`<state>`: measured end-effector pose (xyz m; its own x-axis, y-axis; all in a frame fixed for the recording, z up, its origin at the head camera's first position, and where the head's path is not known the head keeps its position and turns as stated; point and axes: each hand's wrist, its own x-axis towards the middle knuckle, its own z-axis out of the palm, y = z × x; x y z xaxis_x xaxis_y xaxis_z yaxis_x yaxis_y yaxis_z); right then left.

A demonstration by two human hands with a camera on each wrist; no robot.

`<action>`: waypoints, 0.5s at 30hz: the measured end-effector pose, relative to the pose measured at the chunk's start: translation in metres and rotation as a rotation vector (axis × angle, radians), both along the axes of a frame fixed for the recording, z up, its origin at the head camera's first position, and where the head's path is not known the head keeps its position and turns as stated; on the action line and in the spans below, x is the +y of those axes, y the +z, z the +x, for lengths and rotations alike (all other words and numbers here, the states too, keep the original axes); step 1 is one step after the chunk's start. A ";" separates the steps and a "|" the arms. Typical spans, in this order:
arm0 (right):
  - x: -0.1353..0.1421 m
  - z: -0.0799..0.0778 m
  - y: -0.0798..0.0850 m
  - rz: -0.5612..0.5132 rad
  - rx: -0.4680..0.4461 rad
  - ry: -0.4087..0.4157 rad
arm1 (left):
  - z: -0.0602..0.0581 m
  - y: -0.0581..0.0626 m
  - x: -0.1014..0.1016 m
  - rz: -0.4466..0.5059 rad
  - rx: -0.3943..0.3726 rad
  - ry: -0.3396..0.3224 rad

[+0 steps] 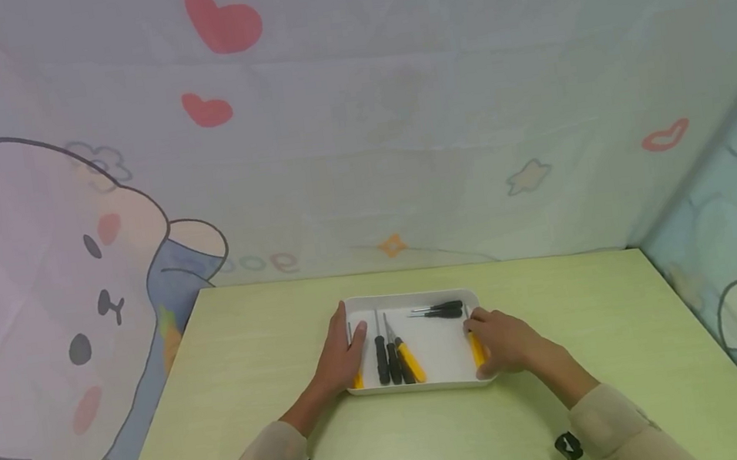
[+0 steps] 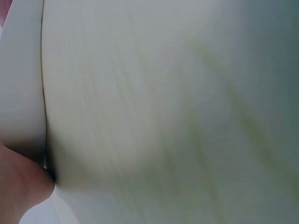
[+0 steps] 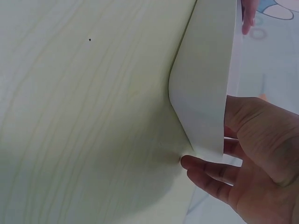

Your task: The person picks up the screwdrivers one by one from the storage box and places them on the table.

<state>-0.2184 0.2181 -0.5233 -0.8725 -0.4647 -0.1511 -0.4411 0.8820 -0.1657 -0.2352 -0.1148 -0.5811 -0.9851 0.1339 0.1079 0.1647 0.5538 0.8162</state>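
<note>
A shallow white tray [image 1: 449, 363] lies on the table between both hands. My left hand [image 1: 341, 354] grips its left end, thumb over the rim; in the left wrist view a fingertip [image 2: 28, 184] shows beside the tray's outer wall. At the right end my right hand [image 1: 505, 340] holds the wall, with some fingers outside it in the right wrist view. Inside are black-handled screwdrivers [image 1: 382, 360] and a yellow-handled screwdriver [image 1: 411, 362], handles toward the front. Two small black screwdrivers [image 1: 447, 309] lie crosswise at the back. Another yellow handle [image 1: 477, 349] is partly hidden by the right hand.
The pale wood-grain table [image 1: 263, 329] extends around the tray. Behind it hangs a cloth backdrop [image 1: 361, 122] printed with hearts and a rabbit, continuing along the right side. A small black device [image 1: 568, 447] sits by the right sleeve.
</note>
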 end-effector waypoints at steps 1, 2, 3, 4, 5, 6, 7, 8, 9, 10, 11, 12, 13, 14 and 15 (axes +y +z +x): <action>0.001 0.000 -0.001 -0.007 0.004 0.001 | 0.000 0.000 0.000 0.002 0.000 -0.002; 0.002 0.001 -0.001 -0.014 0.009 0.004 | 0.000 -0.001 0.000 0.002 0.000 -0.003; 0.002 0.002 -0.001 -0.017 0.013 0.005 | 0.000 -0.001 0.001 0.001 -0.001 -0.003; 0.002 0.002 -0.001 -0.022 0.016 0.005 | 0.000 -0.001 0.000 0.000 -0.003 -0.002; 0.002 0.003 -0.001 -0.029 0.021 0.009 | -0.001 -0.001 0.000 -0.003 -0.007 0.001; 0.002 0.003 -0.001 -0.040 0.026 0.013 | -0.001 -0.001 0.000 0.000 -0.009 0.003; 0.002 0.003 0.000 -0.046 0.031 0.016 | -0.001 -0.001 0.000 0.003 -0.009 0.004; 0.001 0.003 0.000 -0.048 0.038 0.019 | -0.001 -0.001 0.000 0.008 -0.012 0.006; 0.001 0.003 0.000 -0.045 0.045 0.018 | -0.001 0.000 0.000 0.013 -0.015 0.007; 0.000 0.003 0.001 -0.042 0.053 0.020 | -0.001 0.000 0.000 0.021 -0.015 0.007; 0.000 0.003 0.001 -0.035 0.060 0.022 | -0.001 0.001 0.000 0.026 -0.016 0.005; 0.000 0.003 0.002 -0.029 0.066 0.022 | -0.001 0.001 0.000 0.033 -0.014 0.003; 0.000 0.003 0.002 -0.020 0.072 0.022 | 0.000 0.001 0.000 0.033 -0.016 0.002; 0.000 0.004 0.001 -0.010 0.079 0.024 | 0.000 0.002 0.000 0.031 -0.019 0.003; 0.000 0.004 0.001 0.000 0.083 0.024 | 0.000 0.002 0.001 0.032 -0.021 0.003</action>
<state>-0.2143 0.2184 -0.5221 -0.8705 -0.4859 -0.0789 -0.4745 0.8709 -0.1280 -0.2349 -0.1139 -0.5794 -0.9876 0.1278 0.0916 0.1459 0.5282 0.8365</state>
